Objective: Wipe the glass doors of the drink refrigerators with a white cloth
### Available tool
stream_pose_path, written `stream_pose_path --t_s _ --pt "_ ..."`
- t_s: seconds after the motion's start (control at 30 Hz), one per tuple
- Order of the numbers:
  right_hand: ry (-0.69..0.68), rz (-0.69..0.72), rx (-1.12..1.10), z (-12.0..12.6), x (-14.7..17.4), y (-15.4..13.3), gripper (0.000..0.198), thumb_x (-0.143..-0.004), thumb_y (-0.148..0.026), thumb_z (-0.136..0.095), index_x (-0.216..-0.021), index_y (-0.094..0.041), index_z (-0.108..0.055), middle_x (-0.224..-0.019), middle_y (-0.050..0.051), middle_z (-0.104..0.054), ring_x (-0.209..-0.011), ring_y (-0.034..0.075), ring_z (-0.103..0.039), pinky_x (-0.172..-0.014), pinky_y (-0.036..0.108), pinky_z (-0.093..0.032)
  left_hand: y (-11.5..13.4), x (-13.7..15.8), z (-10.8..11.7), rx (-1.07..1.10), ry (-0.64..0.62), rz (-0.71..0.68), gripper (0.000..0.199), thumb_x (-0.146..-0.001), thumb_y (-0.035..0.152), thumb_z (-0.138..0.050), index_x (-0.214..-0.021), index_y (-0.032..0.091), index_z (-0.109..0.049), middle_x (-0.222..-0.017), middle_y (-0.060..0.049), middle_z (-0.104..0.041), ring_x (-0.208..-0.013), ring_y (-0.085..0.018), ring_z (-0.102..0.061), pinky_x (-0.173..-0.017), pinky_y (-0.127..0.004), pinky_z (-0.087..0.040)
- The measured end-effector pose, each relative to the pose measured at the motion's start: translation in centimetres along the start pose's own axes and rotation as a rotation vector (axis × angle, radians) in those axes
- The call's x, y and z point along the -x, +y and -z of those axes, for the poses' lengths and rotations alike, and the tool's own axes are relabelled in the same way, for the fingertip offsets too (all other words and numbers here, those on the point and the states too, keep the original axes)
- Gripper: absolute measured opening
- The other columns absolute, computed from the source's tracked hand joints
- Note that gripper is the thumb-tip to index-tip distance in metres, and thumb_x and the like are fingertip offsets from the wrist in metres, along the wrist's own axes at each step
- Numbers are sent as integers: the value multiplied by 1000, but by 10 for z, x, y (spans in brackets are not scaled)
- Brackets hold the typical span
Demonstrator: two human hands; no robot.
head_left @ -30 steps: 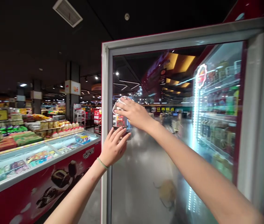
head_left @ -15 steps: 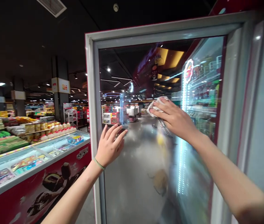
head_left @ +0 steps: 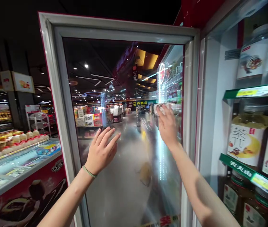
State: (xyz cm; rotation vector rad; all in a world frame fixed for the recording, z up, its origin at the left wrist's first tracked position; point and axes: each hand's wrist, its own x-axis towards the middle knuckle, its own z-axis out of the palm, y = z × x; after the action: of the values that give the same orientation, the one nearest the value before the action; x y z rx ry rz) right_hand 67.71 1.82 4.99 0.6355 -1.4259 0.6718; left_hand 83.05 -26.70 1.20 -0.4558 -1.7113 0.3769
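A glass door point(head_left: 124, 164) in a grey frame stands open in front of me, with the shop showing through and mirrored in it. My right hand point(head_left: 168, 124) presses a white cloth point(head_left: 159, 108) against the pane, toward its right side. The cloth is crumpled and partly hidden under the fingers. On the left part of the glass lies my left hand point(head_left: 102, 149), fingers spread, holding nothing. A thin green band point(head_left: 89, 171) circles that wrist.
To the right, fridge shelves hold bottled drinks point(head_left: 245, 142) behind green price strips point(head_left: 240, 168). A red chest freezer point(head_left: 25, 189) with a glass top stands at left. Jars point(head_left: 22, 137) line its far side, near a dark pillar point(head_left: 14, 101).
My view has turned right, bringing the drink shelves into sight. The right hand has slid the cloth rightward across the glass and now points more upward. My left hand stays on the pane.
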Motion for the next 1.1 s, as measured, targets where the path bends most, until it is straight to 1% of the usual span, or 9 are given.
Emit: stream_pose_path --t_s 0.23,0.43,0.57,0.7,0.77,0.83,0.9,0.97,1.1 --pt "-254 422 -204 -55 -39 -130 58 -97 -4 -44 -145 -33 -60 -157 -1 -53 -157 23 -31 -130 52 -33 -28 32 39 -141 -87 80 56 -92 17 -62 -147 25 -54 -146 -12 -60 -143 -31 -50 -122 -54 -40" --pt "-378 720 -303 -95 -65 -203 42 -101 -12 -51 -137 -27 -66 -156 0 -55 -155 22 -36 -131 47 -33 -39 58 58 -176 -123 128 53 -92 14 -60 -143 24 -56 -145 -13 -61 -142 -30 -51 -118 -50 -47" --pt "-406 821 -309 -101 -86 -199 45 -97 -11 -57 -137 -27 -66 -156 -1 -55 -154 22 -38 -130 47 -34 -38 57 55 -172 -124 132 51 -92 15 -60 -141 23 -58 -144 -12 -61 -142 -29 -51 -120 -51 -44" --pt "-276 582 -350 -99 -129 -168 52 -95 -8 -55 -141 -29 -63 -159 0 -50 -156 25 -33 -132 57 -25 -33 55 45 -156 -123 141 50 -91 15 -59 -141 22 -59 -144 -12 -62 -142 -29 -51 -121 -51 -43" --pt "-197 558 -349 -100 -138 -165 52 -95 -10 -55 -143 -30 -62 -159 1 -51 -157 27 -32 -131 60 -25 -31 55 40 -156 -104 144 52 -91 15 -58 -142 22 -58 -144 -12 -62 -142 -28 -51 -121 -50 -43" --pt "-213 740 -333 -104 -133 -172 45 -98 -11 -53 -138 -28 -66 -153 3 -57 -153 27 -39 -127 56 -35 -31 57 36 -163 -78 144 53 -92 17 -59 -144 23 -56 -145 -12 -61 -143 -28 -51 -122 -49 -42" --pt "-293 1034 -316 -108 -126 -181 37 -100 -14 -54 -131 -25 -70 -147 3 -63 -147 25 -48 -122 49 -44 -32 58 33 -173 -66 136 53 -92 19 -60 -145 23 -56 -145 -11 -61 -143 -27 -50 -123 -49 -41" --pt "-343 1213 -296 -111 -127 -186 35 -100 -14 -56 -129 -26 -71 -146 2 -64 -144 22 -52 -120 43 -47 -34 58 33 -185 -63 126 52 -93 21 -60 -145 24 -56 -145 -11 -61 -143 -27 -51 -123 -50 -39" --pt "-233 991 -215 -111 -152 -185 44 -97 -7 -55 -134 -26 -68 -151 5 -60 -147 23 -48 -121 48 -44 -39 54 33 -195 -33 143 52 -93 22 -60 -144 24 -56 -145 -11 -61 -143 -27 -50 -125 -50 -36"
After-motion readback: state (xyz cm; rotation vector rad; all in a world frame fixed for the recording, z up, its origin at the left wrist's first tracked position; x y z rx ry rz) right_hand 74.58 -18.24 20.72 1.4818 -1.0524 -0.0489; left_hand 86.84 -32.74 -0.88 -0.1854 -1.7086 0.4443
